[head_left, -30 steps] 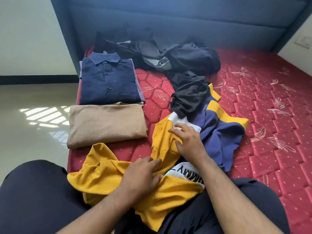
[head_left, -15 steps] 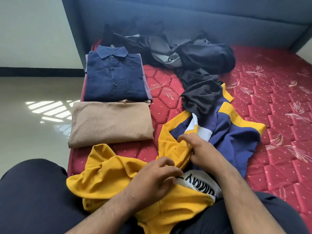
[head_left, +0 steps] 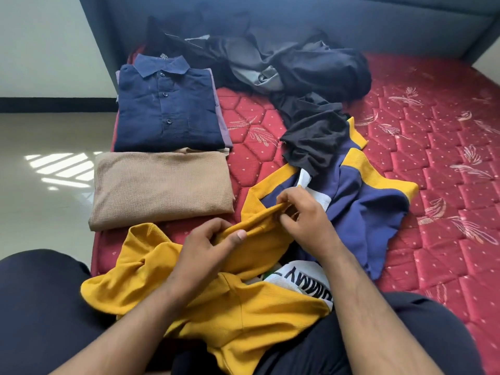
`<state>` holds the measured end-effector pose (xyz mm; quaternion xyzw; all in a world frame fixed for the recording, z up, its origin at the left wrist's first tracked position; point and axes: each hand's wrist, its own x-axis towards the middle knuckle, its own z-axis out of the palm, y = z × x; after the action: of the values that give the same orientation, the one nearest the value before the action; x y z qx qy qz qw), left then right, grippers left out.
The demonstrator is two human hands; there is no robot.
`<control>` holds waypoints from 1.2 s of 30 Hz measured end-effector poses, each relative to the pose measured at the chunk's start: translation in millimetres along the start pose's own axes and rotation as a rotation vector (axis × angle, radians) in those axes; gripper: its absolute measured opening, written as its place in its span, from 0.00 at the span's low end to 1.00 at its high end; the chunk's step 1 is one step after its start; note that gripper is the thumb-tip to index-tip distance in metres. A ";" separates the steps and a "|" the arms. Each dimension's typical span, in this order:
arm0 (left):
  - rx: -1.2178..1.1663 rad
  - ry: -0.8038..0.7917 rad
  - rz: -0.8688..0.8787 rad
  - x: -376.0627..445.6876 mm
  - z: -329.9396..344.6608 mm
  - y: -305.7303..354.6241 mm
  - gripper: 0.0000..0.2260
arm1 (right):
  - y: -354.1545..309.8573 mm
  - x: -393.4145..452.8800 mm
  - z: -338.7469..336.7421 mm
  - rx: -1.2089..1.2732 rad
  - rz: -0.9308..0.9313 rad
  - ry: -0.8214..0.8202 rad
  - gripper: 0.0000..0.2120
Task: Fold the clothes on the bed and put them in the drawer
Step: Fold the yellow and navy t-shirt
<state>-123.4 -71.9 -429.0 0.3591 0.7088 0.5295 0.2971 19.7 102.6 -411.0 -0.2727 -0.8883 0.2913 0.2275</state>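
**Two folded, one in hand, a dark heap behind**

Two folded garments are seen at the left edge of the red quilted mattress: a navy button shirt, laid farther back on top of a mauve piece of which only the edge shows, and a tan knit top just in front of it, the two touching along one edge. One unfolded yellow, navy and white shirt is spread from the person's lap onto the mattress; white lettering on it is partly visible near the right forearm. A heap of dark grey and black clothes is piled against the blue headboard; how many pieces it contains cannot be counted. One black garment trails from that heap and lies over the far end of the yellow shirt.

Two hands are in view. A fold of yellow fabric is pinched by the left hand, with the thumb pressed over the cloth and the fingers curled beneath. The same yellow band is gripped farther along by the right hand, whose fingers are curled round the bunched edge. The strip of cloth runs between the two hands. Dark trousers are worn by the person, and a pale tiled floor is seen to the left.
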 end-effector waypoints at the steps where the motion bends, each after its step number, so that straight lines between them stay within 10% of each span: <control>1: -0.049 0.003 -0.041 2.3 -2.2 -1.5 0.12 | -1.9 0.2 3.0 0.007 -0.002 0.028 0.14; 5: -0.052 0.034 -0.280 9.4 -4.3 -19.1 0.11 | -3.8 -1.1 8.8 -0.025 0.061 0.127 0.18; 9: -0.066 0.068 -0.429 12.7 -3.1 -25.2 0.07 | 6.7 -11.7 6.8 -0.127 0.626 0.083 0.13; 12: -0.304 -0.197 -0.306 3.4 -2.7 0.7 0.13 | 5.7 -24.7 8.1 0.142 0.849 0.147 0.19; 16: 0.029 -0.685 0.146 -20.5 19.3 22.6 0.06 | -0.2 -30.5 -4.6 -0.168 0.441 0.174 0.37; 20: 0.026 -0.816 0.150 -21.7 21.5 15.2 0.06 | -3.4 -27.0 -23.2 -0.549 -0.010 -0.107 0.17; 23: -0.102 -0.674 -0.050 -12.9 8.3 10.0 0.07 | -7.1 -29.6 -36.8 -0.471 0.203 -0.381 0.11; 27: 0.318 -0.354 0.003 -2.0 -4.8 -7.4 0.15 | -8.7 -32.6 -42.3 -0.502 0.342 -0.329 0.07; 30: 0.522 -0.563 0.003 -9.2 -1.8 -7.8 0.28 | -15.4 -37.6 -35.9 -0.510 0.443 -0.383 0.13; 36: 0.529 -0.844 0.204 -26.8 6.5 28.1 0.17 | -14.0 -42.8 -49.7 -0.459 0.728 -0.741 0.05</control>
<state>-97.5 -85.4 -402.6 0.6721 0.5982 0.1668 0.4032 74.8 86.2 -376.4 -0.4832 -0.7980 0.2268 -0.2798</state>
